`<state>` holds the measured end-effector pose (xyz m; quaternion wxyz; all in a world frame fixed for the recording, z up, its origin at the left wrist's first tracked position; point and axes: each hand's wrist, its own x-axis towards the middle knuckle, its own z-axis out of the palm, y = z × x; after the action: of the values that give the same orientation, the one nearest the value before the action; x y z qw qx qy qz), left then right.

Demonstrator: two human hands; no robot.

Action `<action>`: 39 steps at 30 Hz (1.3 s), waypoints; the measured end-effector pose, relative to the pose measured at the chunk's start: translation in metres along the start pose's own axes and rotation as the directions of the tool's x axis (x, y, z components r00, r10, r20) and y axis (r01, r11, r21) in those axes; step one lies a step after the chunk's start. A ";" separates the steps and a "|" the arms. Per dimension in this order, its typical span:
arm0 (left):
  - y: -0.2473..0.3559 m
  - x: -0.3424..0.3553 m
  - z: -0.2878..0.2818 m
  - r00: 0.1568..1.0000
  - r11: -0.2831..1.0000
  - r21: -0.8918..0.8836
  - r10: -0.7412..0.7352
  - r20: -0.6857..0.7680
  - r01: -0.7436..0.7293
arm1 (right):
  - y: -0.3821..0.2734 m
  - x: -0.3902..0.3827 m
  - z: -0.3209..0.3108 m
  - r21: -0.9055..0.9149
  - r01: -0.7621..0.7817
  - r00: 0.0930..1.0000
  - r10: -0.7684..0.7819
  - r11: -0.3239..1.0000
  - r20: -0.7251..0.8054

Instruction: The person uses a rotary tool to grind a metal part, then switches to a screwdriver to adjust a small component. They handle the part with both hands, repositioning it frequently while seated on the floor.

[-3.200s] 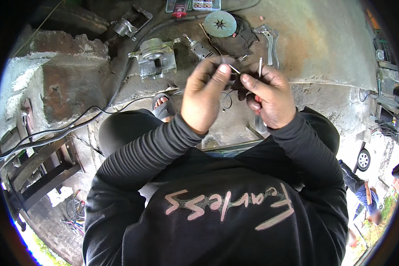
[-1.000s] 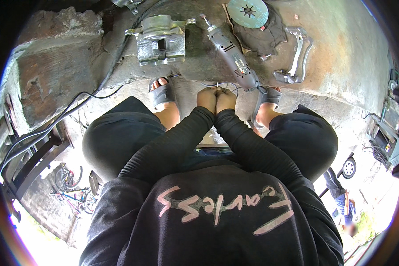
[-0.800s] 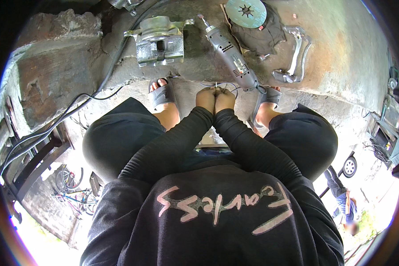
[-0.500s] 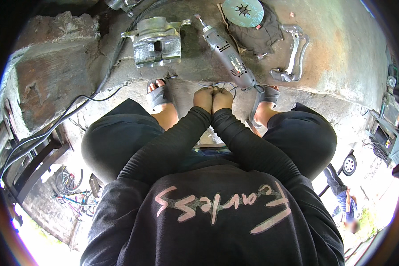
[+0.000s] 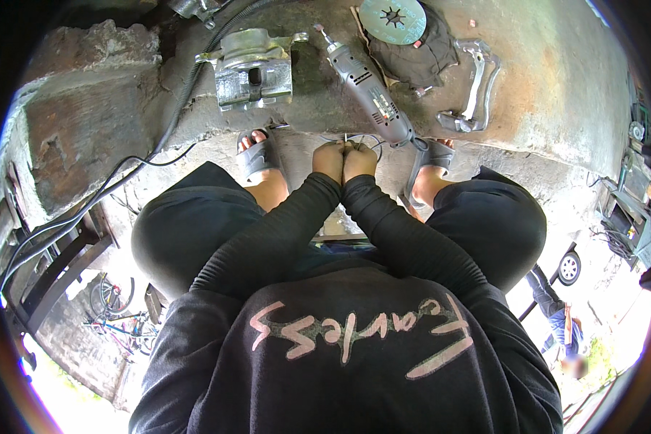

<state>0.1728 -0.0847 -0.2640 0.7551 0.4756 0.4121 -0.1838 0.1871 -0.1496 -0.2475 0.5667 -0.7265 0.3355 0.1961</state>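
My left hand point(image 5: 328, 160) and my right hand point(image 5: 359, 160) are pressed together between my knees, fingers closed. A thin, pale tip point(image 5: 346, 137) pokes out beyond my fingers; the rest of what they hold is hidden. Just ahead lies a grey rotary tool point(image 5: 372, 94), a small bit at its far end and its cord end close to my right hand. Left of the tool a metal brake caliper point(image 5: 254, 76) rests on the stained concrete ledge point(image 5: 307, 108).
A caliper bracket point(image 5: 477, 87) lies right of the tool. Behind it, a pale green disc point(image 5: 393, 20) sits on a dark cloth point(image 5: 430, 58). A corrugated hose point(image 5: 184, 94) and black cables run along the left beside a broken concrete block point(image 5: 94, 137). Another person point(image 5: 560, 322) is at far right.
The view has shifted very slightly. Both hands stay together in the same closed pose, and the tool and metal parts lie where they were.
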 end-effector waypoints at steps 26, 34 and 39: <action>0.012 -0.004 0.001 0.987 0.889 0.436 0.163 -0.013 -0.141 | 0.004 0.008 0.006 -0.056 0.071 0.996 -0.074 0.996 -0.040; 0.025 -0.003 0.012 0.992 0.987 0.158 0.043 -0.122 -0.024 | 0.000 0.026 0.012 -0.036 -0.021 0.998 0.018 0.999 -0.060; 0.031 -0.025 0.018 0.985 0.994 -0.078 -0.092 -0.148 0.081 | -0.014 0.005 -0.005 0.192 -0.193 0.975 0.166 0.962 0.149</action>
<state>0.1867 -0.0882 -0.2229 0.7295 0.4423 0.4950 -0.1650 0.1999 -0.1541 -0.2394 0.6392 -0.6162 0.3806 0.2586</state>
